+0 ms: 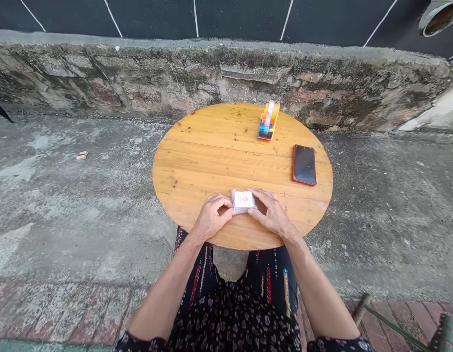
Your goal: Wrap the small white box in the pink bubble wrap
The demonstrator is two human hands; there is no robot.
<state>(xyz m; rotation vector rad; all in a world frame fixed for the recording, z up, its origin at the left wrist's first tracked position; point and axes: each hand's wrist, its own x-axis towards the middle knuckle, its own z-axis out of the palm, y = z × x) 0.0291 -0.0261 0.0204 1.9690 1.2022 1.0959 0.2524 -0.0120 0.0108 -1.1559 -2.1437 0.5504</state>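
Note:
A small white packet (243,200) with reddish print lies near the front edge of the round wooden table, in what looks like clear plastic wrap. At its left edge, my left hand (213,213) pinches with thumb and forefinger. My right hand (269,210) grips the opposite side, fingers at the far corner and thumb at the near one. What exactly is inside the wrap cannot be made out.
The round wooden table (197,161) bears a tape dispenser (269,121) with a yellow-orange roll at the back and a red-cased phone (304,165) at the right. Behind stands a low stone wall (138,83). A wooden chair part (361,308) shows at lower right.

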